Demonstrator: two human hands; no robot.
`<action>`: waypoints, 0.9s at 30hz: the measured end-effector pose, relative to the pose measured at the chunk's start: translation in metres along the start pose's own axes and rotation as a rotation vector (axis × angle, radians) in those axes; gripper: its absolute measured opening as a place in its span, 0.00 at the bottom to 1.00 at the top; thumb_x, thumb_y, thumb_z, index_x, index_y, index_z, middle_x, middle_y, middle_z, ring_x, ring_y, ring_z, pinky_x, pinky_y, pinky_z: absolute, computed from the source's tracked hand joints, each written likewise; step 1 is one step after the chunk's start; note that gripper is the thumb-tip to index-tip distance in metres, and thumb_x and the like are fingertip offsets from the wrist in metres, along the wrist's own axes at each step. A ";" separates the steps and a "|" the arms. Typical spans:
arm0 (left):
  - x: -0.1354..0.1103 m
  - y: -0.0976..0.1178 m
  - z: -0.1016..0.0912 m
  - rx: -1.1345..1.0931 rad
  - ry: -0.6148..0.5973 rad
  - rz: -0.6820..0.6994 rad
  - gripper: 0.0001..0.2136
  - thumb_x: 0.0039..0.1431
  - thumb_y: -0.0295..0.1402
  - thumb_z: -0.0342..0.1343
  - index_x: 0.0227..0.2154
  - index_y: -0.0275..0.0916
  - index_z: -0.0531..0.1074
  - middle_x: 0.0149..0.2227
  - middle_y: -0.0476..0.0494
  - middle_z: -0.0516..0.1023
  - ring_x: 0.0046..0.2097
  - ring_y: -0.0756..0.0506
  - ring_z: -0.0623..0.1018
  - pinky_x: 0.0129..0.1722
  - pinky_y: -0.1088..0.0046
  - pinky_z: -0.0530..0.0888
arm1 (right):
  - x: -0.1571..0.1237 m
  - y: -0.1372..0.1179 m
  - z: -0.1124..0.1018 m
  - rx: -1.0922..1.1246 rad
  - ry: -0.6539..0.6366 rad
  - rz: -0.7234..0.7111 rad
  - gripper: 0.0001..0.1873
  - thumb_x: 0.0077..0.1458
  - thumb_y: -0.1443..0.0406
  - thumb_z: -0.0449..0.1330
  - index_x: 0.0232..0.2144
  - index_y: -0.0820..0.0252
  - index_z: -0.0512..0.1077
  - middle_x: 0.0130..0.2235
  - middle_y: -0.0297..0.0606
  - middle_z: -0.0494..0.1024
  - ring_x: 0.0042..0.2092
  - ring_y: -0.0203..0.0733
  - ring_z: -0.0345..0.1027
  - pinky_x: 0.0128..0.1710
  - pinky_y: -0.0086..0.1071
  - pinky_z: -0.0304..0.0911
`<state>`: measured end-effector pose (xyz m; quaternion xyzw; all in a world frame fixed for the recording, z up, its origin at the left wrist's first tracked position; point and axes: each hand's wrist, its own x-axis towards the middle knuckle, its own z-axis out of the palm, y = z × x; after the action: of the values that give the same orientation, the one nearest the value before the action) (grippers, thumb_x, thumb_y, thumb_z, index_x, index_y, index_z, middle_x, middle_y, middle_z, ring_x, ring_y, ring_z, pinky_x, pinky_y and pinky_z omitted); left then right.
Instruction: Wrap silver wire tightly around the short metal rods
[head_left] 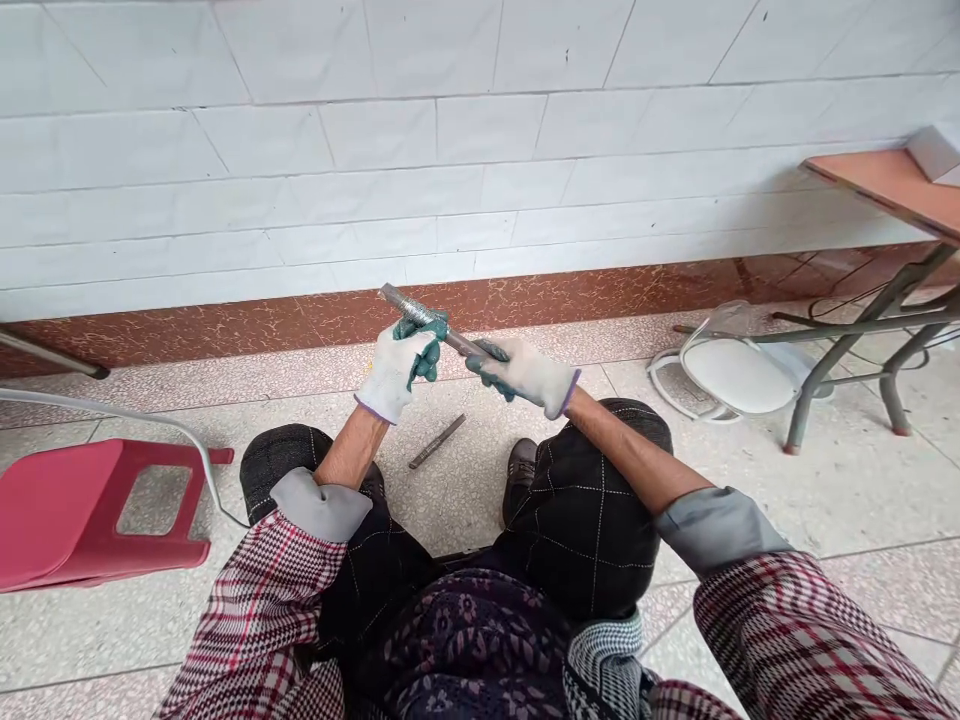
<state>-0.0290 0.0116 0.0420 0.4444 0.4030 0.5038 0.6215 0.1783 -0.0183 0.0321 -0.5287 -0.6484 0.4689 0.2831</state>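
I sit facing a white tiled wall, knees apart, both hands in white gloves with green palms. My left hand [397,368] is closed round a grey metal rod [409,306] near its upper left end. My right hand [521,374] grips the rod's lower right part. The rod slants down from left to right, held above the floor between my knees. A second short grey metal bar [437,442] lies on the speckled floor just below my hands, touched by neither.
A red plastic stool [71,515] lies on the floor at my left, with a thin metal tube [150,420] curving over it. At the right stands a table [892,185] on metal legs, with a white round object [731,375] beneath it.
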 end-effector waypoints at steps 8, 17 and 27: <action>0.004 -0.012 0.009 0.054 0.008 -0.089 0.04 0.63 0.24 0.58 0.32 0.36 0.73 0.22 0.52 0.73 0.19 0.53 0.68 0.18 0.75 0.69 | 0.008 -0.019 0.011 -0.875 0.219 -0.129 0.25 0.74 0.60 0.55 0.69 0.57 0.68 0.56 0.50 0.78 0.49 0.54 0.75 0.42 0.40 0.66; 0.011 0.030 -0.021 0.339 -0.157 -0.107 0.05 0.57 0.21 0.60 0.30 0.30 0.81 0.24 0.43 0.76 0.19 0.51 0.72 0.19 0.75 0.71 | 0.017 -0.022 -0.006 0.227 0.312 -0.098 0.19 0.69 0.57 0.57 0.51 0.65 0.76 0.28 0.32 0.70 0.22 0.33 0.56 0.19 0.29 0.56; 0.020 0.002 -0.040 0.586 0.001 -0.159 0.09 0.44 0.18 0.65 0.26 0.39 0.81 0.20 0.47 0.73 0.19 0.51 0.67 0.16 0.78 0.61 | 0.002 0.005 0.008 -0.056 -0.146 -0.021 0.23 0.58 0.50 0.68 0.42 0.65 0.82 0.20 0.31 0.70 0.20 0.32 0.60 0.21 0.28 0.59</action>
<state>-0.0640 0.0372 0.0315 0.5716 0.5652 0.3160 0.5040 0.1726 -0.0187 0.0239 -0.4939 -0.6857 0.4850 0.2249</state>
